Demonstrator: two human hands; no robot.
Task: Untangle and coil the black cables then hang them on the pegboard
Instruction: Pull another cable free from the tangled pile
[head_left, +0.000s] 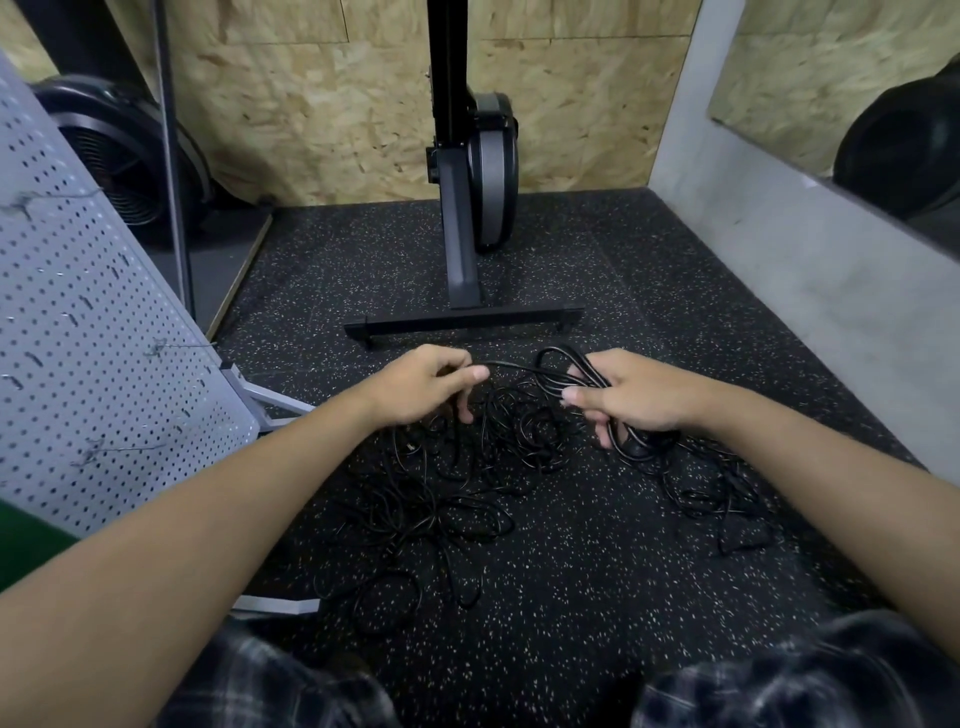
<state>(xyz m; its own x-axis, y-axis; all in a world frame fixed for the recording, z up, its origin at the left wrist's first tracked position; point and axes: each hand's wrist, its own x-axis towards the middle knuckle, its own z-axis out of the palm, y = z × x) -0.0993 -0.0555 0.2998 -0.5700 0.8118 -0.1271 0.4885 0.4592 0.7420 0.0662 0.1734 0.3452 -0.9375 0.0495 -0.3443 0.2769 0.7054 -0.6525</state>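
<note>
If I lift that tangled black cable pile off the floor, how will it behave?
Probably floppy: the cable pile lies in loose loops on the floor. Likely to snag and lift together, since strands cross everywhere. The coiled loops in the right hand bend tightly.

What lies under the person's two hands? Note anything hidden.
Loose black cables sprawl on the speckled floor under the left hand and right hand. The right hand covers part of the coil it grips.
</note>
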